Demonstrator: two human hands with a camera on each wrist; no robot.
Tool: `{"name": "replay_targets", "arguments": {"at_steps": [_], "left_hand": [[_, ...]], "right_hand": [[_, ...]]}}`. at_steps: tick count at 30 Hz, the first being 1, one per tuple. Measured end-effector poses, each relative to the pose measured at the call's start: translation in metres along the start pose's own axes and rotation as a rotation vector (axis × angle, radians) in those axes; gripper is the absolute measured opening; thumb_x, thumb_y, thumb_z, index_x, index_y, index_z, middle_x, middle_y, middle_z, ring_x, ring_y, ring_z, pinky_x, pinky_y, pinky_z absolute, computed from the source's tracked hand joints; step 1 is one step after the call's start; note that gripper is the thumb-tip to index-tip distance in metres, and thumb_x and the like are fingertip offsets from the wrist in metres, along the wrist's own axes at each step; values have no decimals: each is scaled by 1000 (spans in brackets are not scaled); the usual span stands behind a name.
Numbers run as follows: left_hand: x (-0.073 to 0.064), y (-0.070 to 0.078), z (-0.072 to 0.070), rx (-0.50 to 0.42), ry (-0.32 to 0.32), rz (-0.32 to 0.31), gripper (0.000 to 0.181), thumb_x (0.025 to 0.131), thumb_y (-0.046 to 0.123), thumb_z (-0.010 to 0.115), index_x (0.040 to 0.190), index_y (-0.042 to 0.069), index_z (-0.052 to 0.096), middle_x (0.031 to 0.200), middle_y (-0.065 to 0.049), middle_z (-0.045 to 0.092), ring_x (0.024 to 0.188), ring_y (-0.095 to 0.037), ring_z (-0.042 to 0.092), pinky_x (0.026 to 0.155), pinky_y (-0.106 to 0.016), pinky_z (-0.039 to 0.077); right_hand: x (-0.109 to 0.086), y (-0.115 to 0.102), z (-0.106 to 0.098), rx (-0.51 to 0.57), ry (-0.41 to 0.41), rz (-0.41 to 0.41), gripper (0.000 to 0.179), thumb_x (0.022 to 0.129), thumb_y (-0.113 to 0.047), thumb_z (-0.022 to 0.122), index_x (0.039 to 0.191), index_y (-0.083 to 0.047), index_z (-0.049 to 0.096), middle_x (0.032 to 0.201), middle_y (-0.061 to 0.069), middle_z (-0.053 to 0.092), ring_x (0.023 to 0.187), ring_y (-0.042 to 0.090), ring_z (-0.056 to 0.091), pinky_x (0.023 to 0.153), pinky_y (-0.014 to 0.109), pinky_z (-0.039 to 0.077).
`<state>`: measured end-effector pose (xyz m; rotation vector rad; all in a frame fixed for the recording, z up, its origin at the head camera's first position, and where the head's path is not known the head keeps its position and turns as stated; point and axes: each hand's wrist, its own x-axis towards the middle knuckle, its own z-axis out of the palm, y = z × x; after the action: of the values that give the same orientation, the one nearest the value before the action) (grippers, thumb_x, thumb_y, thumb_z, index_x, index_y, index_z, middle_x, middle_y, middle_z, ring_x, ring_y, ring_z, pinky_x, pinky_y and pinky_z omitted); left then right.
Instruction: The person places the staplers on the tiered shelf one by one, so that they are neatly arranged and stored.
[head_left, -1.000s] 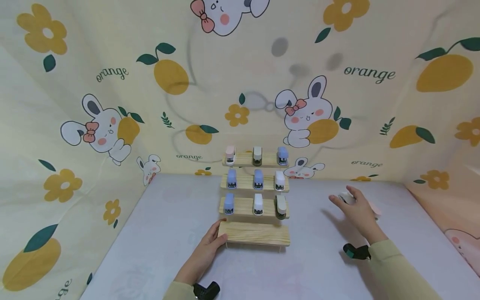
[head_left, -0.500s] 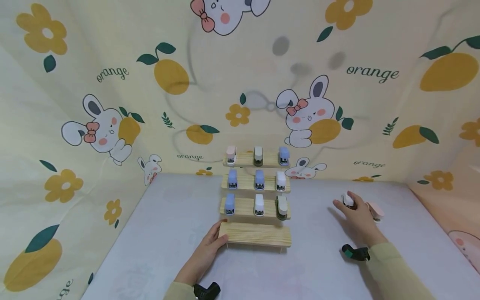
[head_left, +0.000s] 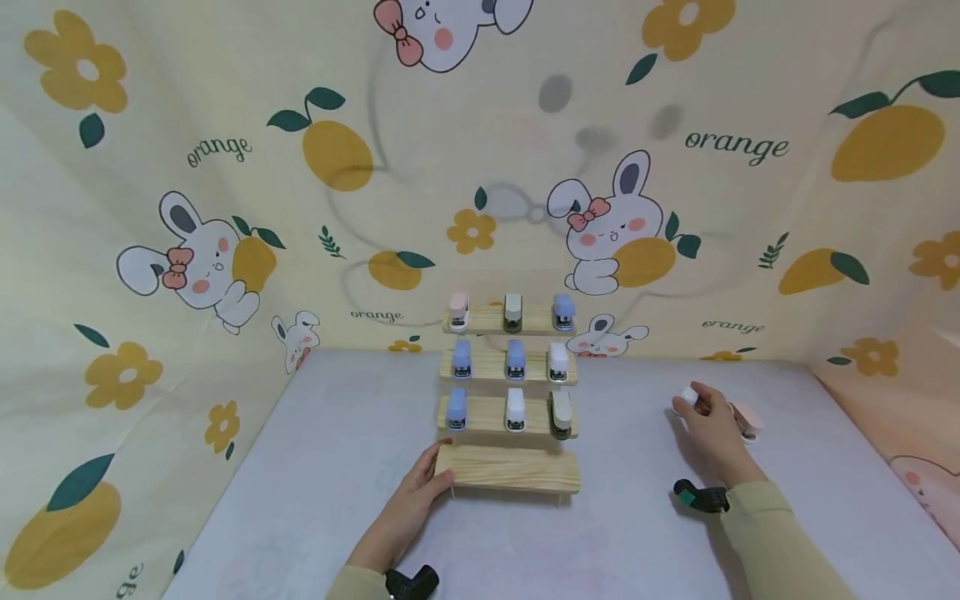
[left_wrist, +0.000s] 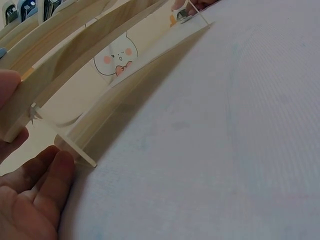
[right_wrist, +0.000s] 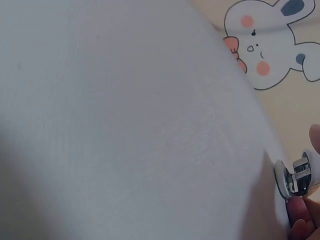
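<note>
My left hand (head_left: 405,504) grips the left end of the lowest shelf of a tiered wooden display stand (head_left: 510,468). In the left wrist view, the thumb lies on the shelf's (left_wrist: 65,65) edge and fingers (left_wrist: 47,185) are beside its thin leg. Out to the right, my right hand (head_left: 718,437) pinches a small white stapler (head_left: 686,400) between thumb and fingers. The stapler's metal end (right_wrist: 301,175) shows at the right edge of the right wrist view, close over the table. Just right of that hand sits a pink stapler (head_left: 747,421), partly covered by it.
Small blue, white, pink and grey-white staplers stand in rows on the upper shelves, such as a blue stapler (head_left: 457,408) and a grey-white stapler (head_left: 561,412). The lowest shelf is bare. A printed cloth (head_left: 420,217) with rabbits and oranges rises behind the white table (head_left: 337,433).
My right hand has lowered and its fingers have gathered round the white stapler, which has shifted slightly left. The left hand stays on the stand.
</note>
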<state>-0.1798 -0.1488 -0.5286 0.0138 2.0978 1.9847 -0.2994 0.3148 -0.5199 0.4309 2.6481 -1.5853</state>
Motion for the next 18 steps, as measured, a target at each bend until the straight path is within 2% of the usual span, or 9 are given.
{"name": "replay_targets", "arguments": {"at_steps": [9,14,18], "left_hand": [[0,-1,-1,4,24,-31,69,92,47,58,151,23,31,160,-6,19,146,-27,14,116,-49,15],[1,3,1,-22,23,-31,55,100,29,47,152,18,31,159,-10,19,145,-28,18,115,-48,21],[1,3,3,-57,7,-10,54,99,16,41,152,13,30,159,-14,19,144,-30,20,114,-48,22]], "right_hand": [[-1,-2,2,-5,11,-23,68,102,-38,42,153,-2,15,145,26,28,124,38,32,101,52,37],[-2,-1,2,-8,13,-35,67,102,-37,44,152,-1,17,143,27,29,122,37,33,98,51,39],[-3,1,1,-15,-3,-22,71,101,-40,47,152,-2,17,146,28,29,126,38,33,102,53,38]]}}
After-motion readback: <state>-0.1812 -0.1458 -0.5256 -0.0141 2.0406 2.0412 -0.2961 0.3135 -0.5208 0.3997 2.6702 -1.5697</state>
